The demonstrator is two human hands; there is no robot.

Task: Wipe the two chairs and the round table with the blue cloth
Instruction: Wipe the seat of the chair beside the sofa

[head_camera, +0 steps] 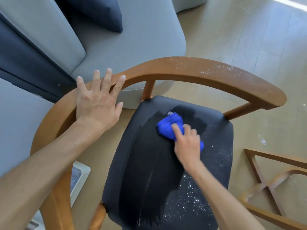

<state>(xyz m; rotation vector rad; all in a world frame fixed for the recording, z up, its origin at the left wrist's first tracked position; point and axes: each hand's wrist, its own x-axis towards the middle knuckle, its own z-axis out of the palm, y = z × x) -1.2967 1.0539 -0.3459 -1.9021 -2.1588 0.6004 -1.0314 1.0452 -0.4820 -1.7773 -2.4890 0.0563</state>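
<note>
A wooden chair (174,67) with a curved rail and a black seat (149,163) fills the middle of the head view. The left hand (98,100) lies flat on the left curve of the rail, fingers straight and spread wide, holding nothing. The right hand (187,143) holds a bunched blue cloth (169,127), fingers curled over it, and presses it against the far middle of the seat; this hand is blurred. The seat shows a broad dark band running from the near edge up to the cloth, with a thin pale line inside it near the front. The right part of the seat carries white specks (196,196), thickest toward the near right corner. White specks also lie along the top of the rail on its right half. Behind the chair stands a grey sofa (132,39) with a dark cushion (99,12) on it, and dark fabric (25,67) hangs at the left. The floor (249,39) is pale wood planks, with a few white specks to the right of the chair. A wooden frame (269,180) shows at the lower right; what it belongs to cannot be told. A white box (79,176) sits on the floor under the left arm.
</note>
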